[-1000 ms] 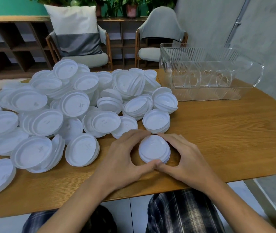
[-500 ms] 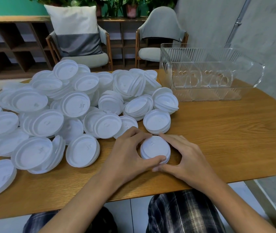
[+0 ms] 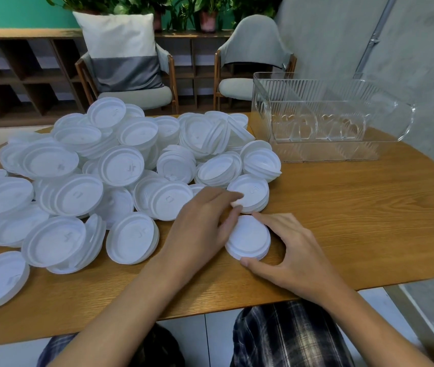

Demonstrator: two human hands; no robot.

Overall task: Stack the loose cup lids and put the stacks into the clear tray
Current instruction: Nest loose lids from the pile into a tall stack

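Looking down on an oval, light-brown wood-grain table (image 3: pixel 356 207).

Right hand (image 3: pixel 290 250) curls round a short stack of white round plastic cup lids (image 3: pixel 249 238) near the table's front edge. Its thumb is at the stack's near rim and its fingers at the far rim.

Left hand (image 3: pixel 202 223) lies spread, fingers nearly straight. Its thumb rests against the left side of that stack, and its fingertips (image 3: pixel 237 201) touch the near rim of a second short lid stack (image 3: pixel 253 192) just behind. Cannot tell whether the two stacks touch.

A loose heap of white lids (image 3: pixel 104 168) covers the table's left half up to the far edge, many nested in leaning piles.

A clear ribbed rectangular plastic tray (image 3: pixel 316 147) with heart-shaped cut-outs inside stands at the far right corner, well apart from both hands.

Room, beyond the far edge:
- Two wooden-framed chairs (image 3: pixel 253 83) with pale grey seats; the left one carries a white-and-grey pillow (image 3: pixel 123 49).
- Dark wooden shelving (image 3: pixel 20 75) against a teal wall, with potted plants (image 3: pixel 205 11) on top.
- A grey concrete wall (image 3: pixel 422 49) with a metal pipe on the right.

Plaid trousers (image 3: pixel 290 337) show below the front edge.
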